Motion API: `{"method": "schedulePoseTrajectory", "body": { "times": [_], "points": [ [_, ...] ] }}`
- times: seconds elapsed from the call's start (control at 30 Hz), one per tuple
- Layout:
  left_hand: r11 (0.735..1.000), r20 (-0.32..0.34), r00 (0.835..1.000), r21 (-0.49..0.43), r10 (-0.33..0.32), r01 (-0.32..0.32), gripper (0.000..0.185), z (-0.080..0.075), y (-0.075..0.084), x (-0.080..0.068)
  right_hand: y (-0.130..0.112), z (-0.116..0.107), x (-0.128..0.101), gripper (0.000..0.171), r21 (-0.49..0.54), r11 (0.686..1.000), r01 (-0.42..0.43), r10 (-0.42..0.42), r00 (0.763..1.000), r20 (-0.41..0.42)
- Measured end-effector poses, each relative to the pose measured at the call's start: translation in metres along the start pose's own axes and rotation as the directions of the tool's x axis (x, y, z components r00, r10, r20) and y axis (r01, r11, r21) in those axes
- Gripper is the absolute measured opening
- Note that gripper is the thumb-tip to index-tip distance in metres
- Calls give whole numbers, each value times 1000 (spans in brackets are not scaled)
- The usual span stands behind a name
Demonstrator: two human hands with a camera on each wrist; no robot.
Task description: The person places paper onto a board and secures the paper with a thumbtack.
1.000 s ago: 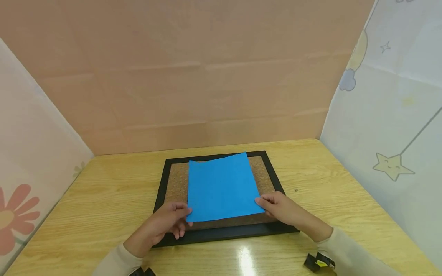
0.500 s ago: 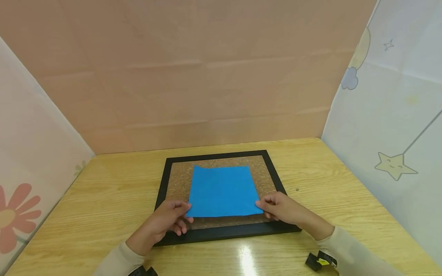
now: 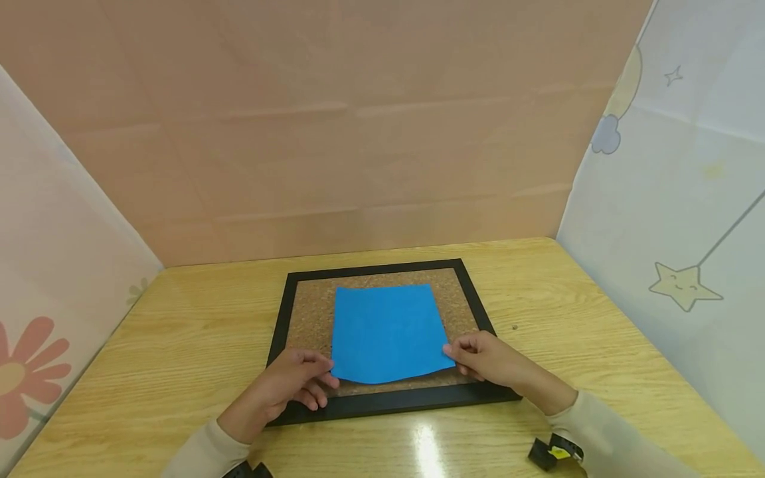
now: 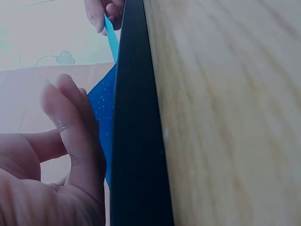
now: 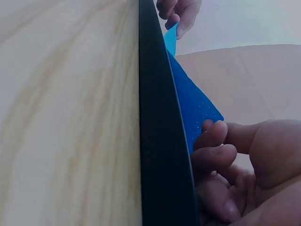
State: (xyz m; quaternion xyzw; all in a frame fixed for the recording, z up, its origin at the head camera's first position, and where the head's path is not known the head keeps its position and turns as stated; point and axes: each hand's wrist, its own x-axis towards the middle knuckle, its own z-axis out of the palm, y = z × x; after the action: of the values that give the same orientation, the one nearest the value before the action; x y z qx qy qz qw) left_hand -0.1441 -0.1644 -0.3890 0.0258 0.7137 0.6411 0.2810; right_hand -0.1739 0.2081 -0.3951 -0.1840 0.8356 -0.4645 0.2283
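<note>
1. Left hand point(image 3: 287, 385): fingers curling, thumb and fingertips pinching the near left corner of the blue paper point(image 3: 387, 332); the heel of the hand is resting over the near rail of the board.
2. Right hand point(image 3: 490, 358): fingers curling, pinching the near right corner of the same sheet, the corner lifting slightly off the surface.
3. Blue paper: lying on the cork board point(image 3: 311, 312), roughly centred, its near edge bowing toward the person between the two hands.
4. Cork board: sitting inside a black frame point(image 3: 382, 403), flat on the wooden table point(image 3: 191, 332).
5. Sleeves: pale cuffs are showing at both wrists.
6. Walls: patterned sheets are standing around the table.
</note>
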Motion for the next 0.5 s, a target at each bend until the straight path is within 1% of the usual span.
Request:
{"method": "schedulePoseTrajectory", "body": {
  "times": [0.17, 0.3, 0.37, 0.4, 0.47, 0.5],
  "points": [
    [1000, -7, 1000, 2, -4, 4, 29, -1, -1, 1, 0, -1, -1, 42, 13, 1000, -7, 7, 1000, 2],
    [1000, -7, 1000, 18, 3, -3, 34, -2, -1, 1, -2, -2, -2, 42, 24, 1000, -6, 6, 1000, -1],
    [998, -22, 1000, 59, 2, 0, 36, -2, 0, 0, -3, -3, -3, 42, 28, 1000, -11, 11, 1000, -7],
    [996, -41, 999, 87, 1, 3, 35, -2, 1, -1, -3, -3, -3, 43, 24, 1000, -16, 16, 1000, -10],
    [987, -93, 996, 161, 10, 5, 35, -5, 5, -4, -4, -5, -4, 43, -4, 1000, -12, 12, 1000, -15],
    [976, -129, 991, 216, 20, 8, 34, -7, 8, -6, -4, -6, -4, 43, -27, 1000, -10, 10, 1000, -20]
  ]
}}
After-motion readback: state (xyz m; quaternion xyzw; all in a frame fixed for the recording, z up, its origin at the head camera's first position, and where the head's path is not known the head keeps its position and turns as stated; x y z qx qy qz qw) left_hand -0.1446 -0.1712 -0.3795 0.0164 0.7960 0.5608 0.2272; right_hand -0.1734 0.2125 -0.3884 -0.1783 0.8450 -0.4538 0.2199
